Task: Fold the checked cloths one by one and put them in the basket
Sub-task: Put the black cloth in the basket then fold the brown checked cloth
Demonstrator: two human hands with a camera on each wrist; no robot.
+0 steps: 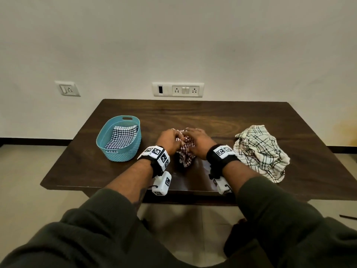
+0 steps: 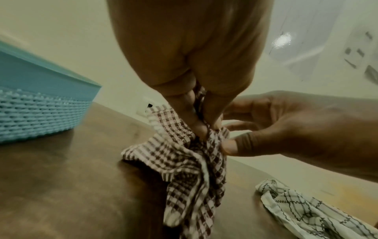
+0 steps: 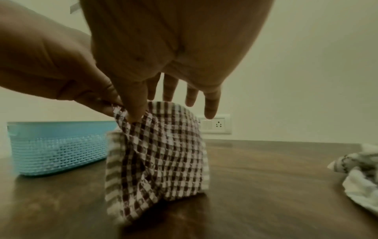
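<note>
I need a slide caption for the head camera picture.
Left hand pinches the red checked cloth, right hand touching it, between a blue basket and a crumpled cream cloth.
</note>
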